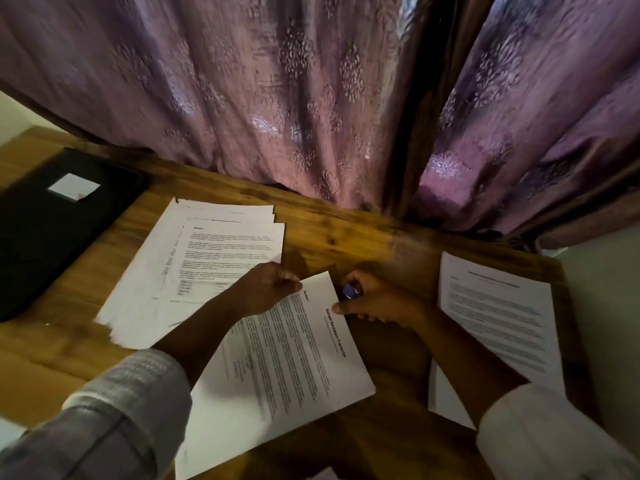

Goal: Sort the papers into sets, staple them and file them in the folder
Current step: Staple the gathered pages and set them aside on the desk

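On the printed sheet [294,358] at the near edge of the table [363,237], you can just make out the heading "Sample Education Transcript", its first word unsure. The small print there, on the stack [207,258] toward the far edge, on the right-edge sheet [498,317] and on the white label [73,187] of the folder [41,230] is too blurred to read.

Dim indoor scene. Daylight glows through the purple curtain [277,98] at the back, brightest in patches near its lower folds. Soft shadows lie on the wooden table [346,233] beside the papers [294,368]. Everything is slightly blurred, the print smeared, and straight lines bow near the frame's edges.
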